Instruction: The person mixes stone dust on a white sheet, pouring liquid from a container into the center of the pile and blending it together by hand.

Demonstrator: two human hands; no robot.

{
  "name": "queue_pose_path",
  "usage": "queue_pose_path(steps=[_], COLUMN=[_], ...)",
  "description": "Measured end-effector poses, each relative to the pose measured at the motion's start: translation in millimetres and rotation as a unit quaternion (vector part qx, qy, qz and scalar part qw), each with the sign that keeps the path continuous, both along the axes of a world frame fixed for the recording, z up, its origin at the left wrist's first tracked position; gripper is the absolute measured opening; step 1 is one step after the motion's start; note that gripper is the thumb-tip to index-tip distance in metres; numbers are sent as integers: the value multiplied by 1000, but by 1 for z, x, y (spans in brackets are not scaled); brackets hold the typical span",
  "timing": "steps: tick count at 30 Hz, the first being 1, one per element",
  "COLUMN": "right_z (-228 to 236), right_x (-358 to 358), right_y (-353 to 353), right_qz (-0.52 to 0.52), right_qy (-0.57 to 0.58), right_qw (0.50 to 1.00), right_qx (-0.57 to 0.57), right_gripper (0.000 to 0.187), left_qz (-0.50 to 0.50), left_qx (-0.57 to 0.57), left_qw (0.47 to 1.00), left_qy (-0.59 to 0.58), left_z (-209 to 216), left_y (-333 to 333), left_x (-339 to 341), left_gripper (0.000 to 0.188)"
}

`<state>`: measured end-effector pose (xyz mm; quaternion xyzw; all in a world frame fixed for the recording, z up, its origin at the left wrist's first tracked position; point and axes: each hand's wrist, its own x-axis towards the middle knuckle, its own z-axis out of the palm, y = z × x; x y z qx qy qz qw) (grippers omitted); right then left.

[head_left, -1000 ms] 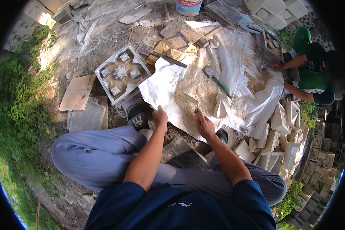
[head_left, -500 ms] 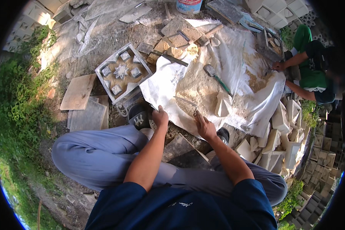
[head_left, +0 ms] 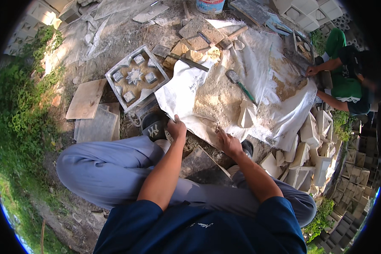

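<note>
My left hand (head_left: 176, 128) is closed on the near edge of a white woven sack (head_left: 178, 91), with its fingers pinching the cloth. My right hand (head_left: 230, 144) is wrapped round the short handle of a trowel (head_left: 208, 122); its blade lies low over the sack, partly hidden and sand-coloured. Pale sandy powder (head_left: 213, 99) is heaped on the sack just beyond both hands. Behind my left hand rests a square grey mould (head_left: 115, 94) with a raised star and blocks inside, and sandy material between them.
A hammer with a green handle (head_left: 245, 92) lies on the powder beside a pale wedge-shaped piece (head_left: 246, 115). Flat boards (head_left: 86, 99) lie left, cast blocks (head_left: 311, 131) pile up right. A bucket (head_left: 210, 6) stands at the far side. A co-worker (head_left: 347, 76) works at the right.
My right hand and the trowel have shifted slightly nearer to me, and the blade sits lower against the sack. My left hand keeps its hold on the sack's edge.
</note>
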<state>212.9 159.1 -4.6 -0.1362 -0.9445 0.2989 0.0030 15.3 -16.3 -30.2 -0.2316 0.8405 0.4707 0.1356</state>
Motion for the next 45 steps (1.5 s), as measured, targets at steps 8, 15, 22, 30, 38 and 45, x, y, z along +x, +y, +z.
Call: queue_pose_path(steps=[8, 15, 22, 30, 38, 45], right_z=[5, 0, -2, 5, -3, 2], right_x=[-2, 9, 12, 4, 4, -4], right_y=[-7, -8, -10, -12, -9, -10], right_qz=[30, 64, 47, 20, 36, 17], right_qy=[-113, -81, -30, -61, -64, -140], right_qw=[992, 994, 998, 998, 997, 990], right_qx=[49, 18, -19, -23, -28, 3], right_gripper=[59, 65, 63, 60, 62, 63], left_qz=[-7, -40, -26, -10, -53, -32], left_qx=[-32, -64, -48, -39, -75, -35], left_qw=[999, 997, 997, 998, 992, 995], left_qy=[18, 26, 54, 49, 81, 90], left_z=[-1, -6, 0, -11, -24, -30], left_y=[-8, -12, -8, -14, -15, -17], left_x=[-4, -4, 2, -2, -3, -2], left_gripper=[37, 36, 38, 38, 43, 42])
